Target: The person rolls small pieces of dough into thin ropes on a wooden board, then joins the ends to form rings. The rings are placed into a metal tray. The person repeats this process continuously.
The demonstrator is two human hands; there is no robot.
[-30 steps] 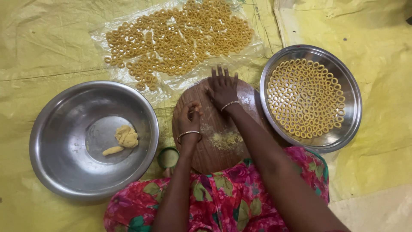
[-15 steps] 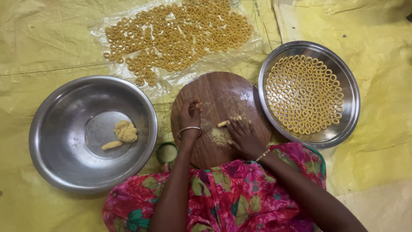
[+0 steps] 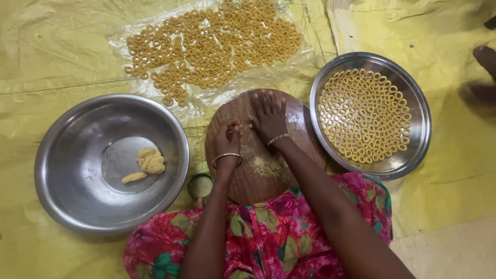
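Note:
A round wooden board (image 3: 258,181) lies in front of me on a yellow sheet. My right hand (image 3: 268,118) presses flat on the board, fingers spread, rolling a thin strip of dough (image 3: 241,126). My left hand (image 3: 228,137) pinches the near end of that strip. Crumbs of dough (image 3: 266,166) lie on the board near my wrists. To the left, a large steel bowl (image 3: 67,170) holds a lump of yellow dough (image 3: 151,160) and a small roll (image 3: 134,177).
A steel plate (image 3: 421,129) at the right is filled with several rows of dough rings (image 3: 364,116). A clear plastic sheet (image 3: 305,57) above the board carries several loose rings (image 3: 212,44). A small green cup (image 3: 200,186) sits beside the board. Someone's foot (image 3: 483,77) shows at the far right.
My right hand has slid forward from the near edge of the board to its far half, rolling the dough strip. My left hand stays at the strip's end.

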